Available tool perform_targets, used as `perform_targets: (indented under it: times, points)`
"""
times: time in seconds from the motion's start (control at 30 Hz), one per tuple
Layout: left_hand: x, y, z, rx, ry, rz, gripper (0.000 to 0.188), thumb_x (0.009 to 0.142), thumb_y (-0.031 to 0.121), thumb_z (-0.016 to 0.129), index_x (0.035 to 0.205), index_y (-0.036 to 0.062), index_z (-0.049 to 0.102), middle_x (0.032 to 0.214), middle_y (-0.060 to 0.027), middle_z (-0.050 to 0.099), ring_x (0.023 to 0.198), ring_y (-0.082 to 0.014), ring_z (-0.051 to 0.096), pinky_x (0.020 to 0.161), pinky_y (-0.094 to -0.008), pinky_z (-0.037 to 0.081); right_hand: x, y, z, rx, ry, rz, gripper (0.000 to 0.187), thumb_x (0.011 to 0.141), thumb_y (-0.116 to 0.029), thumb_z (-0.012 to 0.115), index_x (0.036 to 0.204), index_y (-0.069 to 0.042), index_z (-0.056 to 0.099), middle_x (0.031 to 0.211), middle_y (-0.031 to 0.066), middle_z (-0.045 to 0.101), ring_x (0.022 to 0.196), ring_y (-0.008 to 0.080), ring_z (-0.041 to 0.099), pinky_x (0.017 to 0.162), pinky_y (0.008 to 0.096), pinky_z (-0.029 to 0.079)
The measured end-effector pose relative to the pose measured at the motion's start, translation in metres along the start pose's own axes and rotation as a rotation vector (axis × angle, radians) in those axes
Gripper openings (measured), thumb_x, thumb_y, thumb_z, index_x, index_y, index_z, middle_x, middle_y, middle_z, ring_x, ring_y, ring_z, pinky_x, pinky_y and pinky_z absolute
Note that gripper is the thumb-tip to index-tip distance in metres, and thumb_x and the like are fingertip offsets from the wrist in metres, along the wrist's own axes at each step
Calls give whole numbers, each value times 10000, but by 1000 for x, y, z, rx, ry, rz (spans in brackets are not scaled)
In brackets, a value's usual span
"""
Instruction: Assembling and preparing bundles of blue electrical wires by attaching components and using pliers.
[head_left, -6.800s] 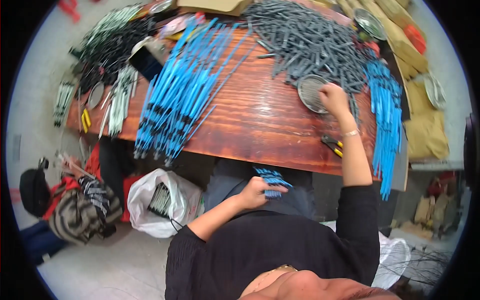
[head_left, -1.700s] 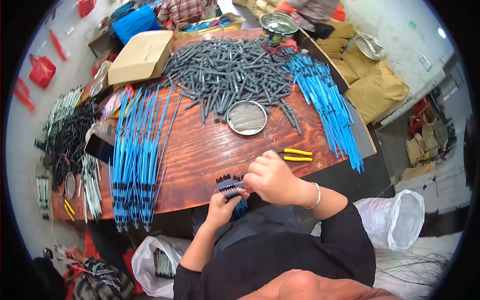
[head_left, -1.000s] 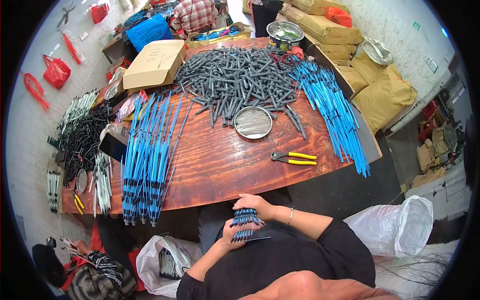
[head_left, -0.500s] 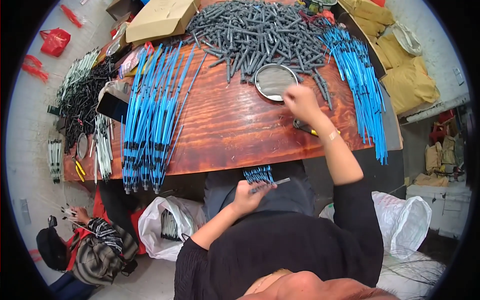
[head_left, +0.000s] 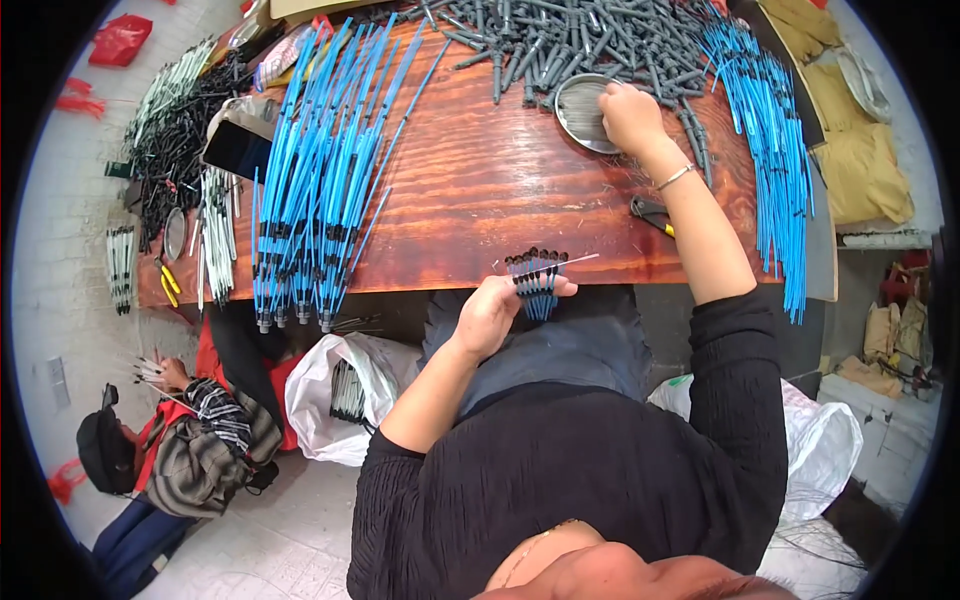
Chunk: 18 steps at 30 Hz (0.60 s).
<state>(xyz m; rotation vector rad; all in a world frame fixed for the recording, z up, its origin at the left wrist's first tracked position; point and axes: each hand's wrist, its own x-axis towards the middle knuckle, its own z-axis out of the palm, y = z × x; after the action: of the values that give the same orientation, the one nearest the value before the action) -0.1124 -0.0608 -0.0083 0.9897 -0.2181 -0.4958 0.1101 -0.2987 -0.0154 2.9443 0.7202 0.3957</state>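
My left hand (head_left: 487, 318), above my lap at the table's near edge, is closed round a fanned bundle of thin blue rods with black ends (head_left: 540, 285). A thin pale strip (head_left: 578, 262) sticks out to the right across the bundle. Over the right side of a round metal-rimmed dish (head_left: 582, 125) is my right hand (head_left: 634, 120), fingers curled together at its rim. Whatever those fingertips pinch is too small to make out. Pliers with yellow on the handles (head_left: 655, 215) lie under my right forearm.
Dark grey plastic parts (head_left: 560, 40) are heaped at the far side of the wooden table (head_left: 460, 200). Long blue rods lie in piles at left (head_left: 325, 170) and right (head_left: 775, 160). White sacks stand at left (head_left: 315, 400) and right (head_left: 825, 440). Another person (head_left: 200, 440) sits at lower left.
My right hand has come down onto the dish's right side. My left hand has lifted and turned the rod bundle, so its black ends now fan upward. The whole view has shifted.
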Motion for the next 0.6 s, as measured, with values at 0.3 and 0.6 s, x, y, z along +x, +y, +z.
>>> perform_targets:
  times: [0.3, 0.6]
  points:
    - [5, 5, -6, -58, 66, -129, 468, 906, 239, 269, 1062, -81, 573, 1025, -246, 609, 998, -301, 585, 921, -379, 416, 7, 3, -7, -10, -51, -24, 86, 704, -58, 552, 730, -64, 633, 839, 91, 595, 847, 269, 598, 680, 395, 505]
    - [12, 4, -10, -86, -10, -135, 480, 926, 241, 243, 1042, -70, 590, 1000, -183, 637, 967, -234, 604, 898, -323, 432, -35, -20, -98, 647, -17, 45, 87, 707, -24, 526, 746, 15, 593, 682, 161, 604, 663, 303, 607, 609, 375, 477]
